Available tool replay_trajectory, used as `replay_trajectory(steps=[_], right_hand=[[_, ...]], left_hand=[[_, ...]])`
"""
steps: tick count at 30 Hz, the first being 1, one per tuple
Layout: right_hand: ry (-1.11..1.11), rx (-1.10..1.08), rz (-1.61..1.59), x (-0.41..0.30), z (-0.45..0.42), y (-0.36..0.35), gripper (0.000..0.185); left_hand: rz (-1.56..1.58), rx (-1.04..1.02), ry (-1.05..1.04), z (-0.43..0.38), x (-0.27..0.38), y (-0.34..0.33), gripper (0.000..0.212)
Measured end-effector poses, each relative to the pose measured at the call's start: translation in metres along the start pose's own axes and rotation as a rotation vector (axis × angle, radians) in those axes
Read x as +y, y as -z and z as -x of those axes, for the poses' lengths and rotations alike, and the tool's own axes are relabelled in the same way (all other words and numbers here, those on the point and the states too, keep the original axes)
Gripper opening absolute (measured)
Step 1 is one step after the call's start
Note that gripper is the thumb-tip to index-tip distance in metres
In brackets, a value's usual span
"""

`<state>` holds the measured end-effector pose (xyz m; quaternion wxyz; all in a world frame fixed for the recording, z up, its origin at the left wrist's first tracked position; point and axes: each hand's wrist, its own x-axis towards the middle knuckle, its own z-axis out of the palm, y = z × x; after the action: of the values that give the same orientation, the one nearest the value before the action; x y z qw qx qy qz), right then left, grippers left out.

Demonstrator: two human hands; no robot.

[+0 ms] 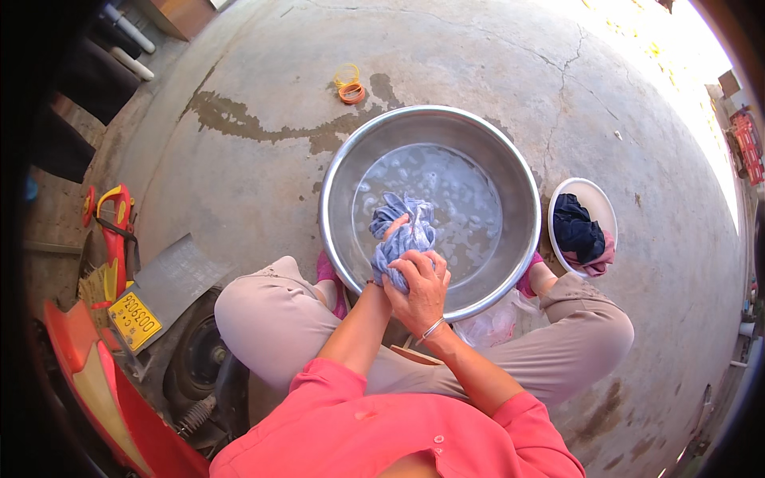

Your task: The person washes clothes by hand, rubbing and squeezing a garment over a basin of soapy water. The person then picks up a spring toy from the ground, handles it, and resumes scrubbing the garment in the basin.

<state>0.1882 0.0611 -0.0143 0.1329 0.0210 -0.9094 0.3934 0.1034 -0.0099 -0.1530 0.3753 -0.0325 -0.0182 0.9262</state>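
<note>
A wet, bunched blue cloth is held over the near left part of a large round metal basin. My left hand is inside the bunch; only some fingers show among the folds, and the rest is covered. From the near side my right hand grips the cloth with bent fingers, close to my left wrist. Below them, cloudy water with patches of suds lies in the bottom of the basin.
Right of the basin, a white plastic basin holds dark blue cloth and pink cloth. A plastic bag lies by the near rim. A coil toy sits beyond on wet concrete. At left stands a motor vehicle's wheel.
</note>
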Motion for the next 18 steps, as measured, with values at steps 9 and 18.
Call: replay_trajectory(steps=[9, 18], right_hand=[[-0.899, 0.067, -0.914, 0.133, -0.071, -0.005, 0.038], [-0.425, 0.045, -0.773, 0.111, -0.065, 0.037, 0.021]], left_hand=[[-0.312, 0.478, -0.240, -0.011, -0.027, -0.042, 0.035], [-0.279, 0.907, 0.110, -0.003, -0.011, -0.039, 0.057]])
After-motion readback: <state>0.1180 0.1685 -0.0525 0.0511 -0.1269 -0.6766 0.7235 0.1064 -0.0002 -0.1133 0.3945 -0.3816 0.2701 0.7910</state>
